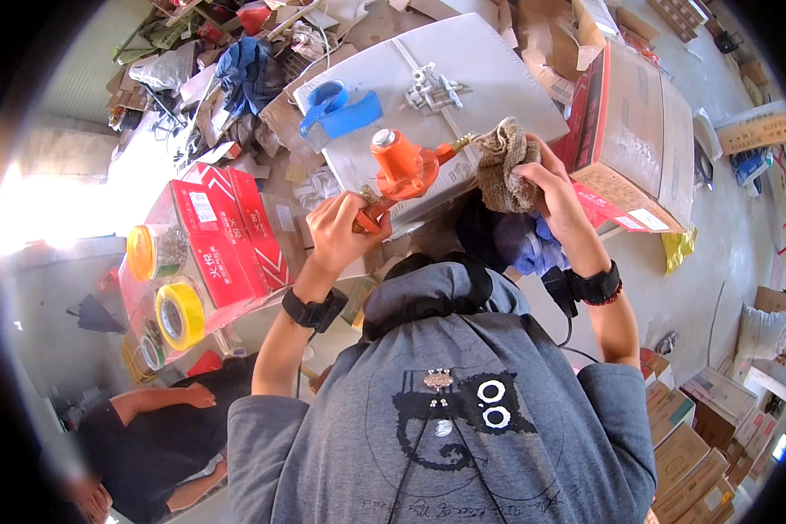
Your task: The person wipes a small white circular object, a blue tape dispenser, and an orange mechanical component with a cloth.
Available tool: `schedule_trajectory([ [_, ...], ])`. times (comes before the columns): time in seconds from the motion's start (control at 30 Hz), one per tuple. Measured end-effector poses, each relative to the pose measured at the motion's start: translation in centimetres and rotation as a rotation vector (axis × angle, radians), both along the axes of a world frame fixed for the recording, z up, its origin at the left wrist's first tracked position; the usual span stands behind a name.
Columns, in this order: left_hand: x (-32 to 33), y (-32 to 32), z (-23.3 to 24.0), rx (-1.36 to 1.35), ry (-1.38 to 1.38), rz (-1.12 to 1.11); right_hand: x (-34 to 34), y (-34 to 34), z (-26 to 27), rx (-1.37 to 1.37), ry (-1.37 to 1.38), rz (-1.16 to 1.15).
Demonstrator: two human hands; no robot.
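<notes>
My left hand (347, 230) grips one end of an orange gas pressure regulator (406, 169), raised over a light-grey box top (498, 59). A threaded brass fitting (460, 143) sticks out of the regulator's far end. My right hand (550, 180) holds a bunched brown cloth (507, 167) close to that fitting; whether the two touch is hard to tell. Several small metal fittings (432, 88) lie in a pile on the box top. To their left is a blue plastic piece (354, 116) with a ring-shaped part.
On my left, rolls of yellow tape (182, 316) sit on a red-and-white carton (219, 242). A large carton (635, 137) stands at right. Beyond the box, scraps and a blue cloth (249, 72) are heaped. Another person (170, 432) is at lower left. Cartons (688, 465) are stacked at lower right.
</notes>
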State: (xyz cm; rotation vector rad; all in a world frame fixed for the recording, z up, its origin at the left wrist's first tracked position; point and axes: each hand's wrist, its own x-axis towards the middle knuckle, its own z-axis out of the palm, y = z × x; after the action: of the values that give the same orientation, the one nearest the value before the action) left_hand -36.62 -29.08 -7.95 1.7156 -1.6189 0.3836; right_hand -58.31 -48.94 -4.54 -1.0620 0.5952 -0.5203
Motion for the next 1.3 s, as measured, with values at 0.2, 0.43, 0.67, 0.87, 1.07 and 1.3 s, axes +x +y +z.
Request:
schedule_trajectory([
  [0.2, 0.1, -0.5, 1.0, 0.027, -0.053, -0.081, 1.8, 2.5, 3.4, -0.770, 0.146, 0.032],
  [0.43, -0.3, -1.1, 0.4, 0.061, -0.028, -0.076, 4.5, 2.4, 1.3, -0.806, 0.153, 0.203],
  [0.67, -2.2, -1.0, -0.1, 0.318, 0.333, 0.101, 4.6, 2.6, -0.9, -0.898, 0.286, 0.137],
  [0.87, -2.0, -1.5, -0.6, 0.495, 0.837, 0.097, 5.4, 2.4, -2.3, -0.887, 0.229, -0.106],
  [1.07, -1.9, -2.0, -1.2, 0.511, 0.901, 0.051, 5.2, 1.2, -3.8, -0.047, -0.004, -0.108],
  [1.3, -2.0, -0.9, -0.4, 0.218, 0.887, 0.182, 2.3, -0.2, 1.8, -0.271, -0.055, -0.311],
])
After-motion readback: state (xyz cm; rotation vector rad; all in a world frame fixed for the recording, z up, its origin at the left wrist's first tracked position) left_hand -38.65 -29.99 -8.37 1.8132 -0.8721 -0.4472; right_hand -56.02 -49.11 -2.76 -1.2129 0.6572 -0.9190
